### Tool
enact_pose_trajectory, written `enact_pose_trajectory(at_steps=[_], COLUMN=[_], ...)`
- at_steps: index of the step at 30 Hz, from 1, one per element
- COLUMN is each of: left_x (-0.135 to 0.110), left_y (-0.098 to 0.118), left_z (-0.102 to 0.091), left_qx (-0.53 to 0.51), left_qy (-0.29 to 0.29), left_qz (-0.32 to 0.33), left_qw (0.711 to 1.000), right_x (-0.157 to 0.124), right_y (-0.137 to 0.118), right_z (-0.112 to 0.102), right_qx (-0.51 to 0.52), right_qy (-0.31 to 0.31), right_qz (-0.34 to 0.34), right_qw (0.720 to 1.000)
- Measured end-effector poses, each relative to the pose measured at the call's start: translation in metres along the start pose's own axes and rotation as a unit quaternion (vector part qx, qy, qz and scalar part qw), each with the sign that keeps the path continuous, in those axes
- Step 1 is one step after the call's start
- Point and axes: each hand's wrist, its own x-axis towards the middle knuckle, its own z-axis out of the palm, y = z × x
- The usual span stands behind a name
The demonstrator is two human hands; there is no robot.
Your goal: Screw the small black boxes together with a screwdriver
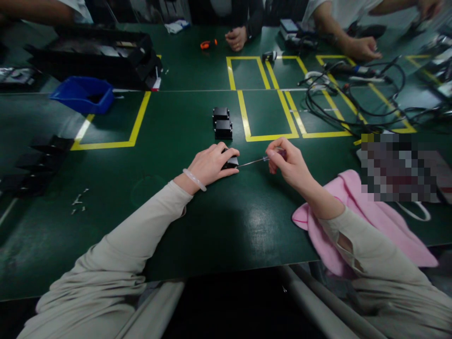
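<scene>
Green counter [197, 226] lies bare from the hands to its near edge. The left hand [212, 165] has its grip clenched over a small black block [232, 163] mid-counter, while the right hand [287, 165] pinches a thin screwdriver [254, 161], tip at that block. Two more blocks [222, 124] sit just beyond, beside yellow tape [268, 137].

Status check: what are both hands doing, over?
Left hand pins small black block. Right hand holds thin screwdriver, tip at block. Nothing between them.

Assembly workshop, green bench [197, 226] with yellow taped bays [268, 137], cables [353, 110], parts bin [83, 94]
</scene>
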Motion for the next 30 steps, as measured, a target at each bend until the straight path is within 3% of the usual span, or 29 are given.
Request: enact_pose_trajectory(at_steps=[30], left_x=[0.0], left_y=[-0.0005], left_z=[0.0018], left_qx=[-0.001], left_qy=[0.003], left_qz=[-0.001], left_qw=[1.0], right_x=[-0.0001], right_y=[0.0044], right_z=[-0.0004], right_qx=[-0.024], right_qy=[-0.003], right_qz=[-0.017], right_qw=[1.0])
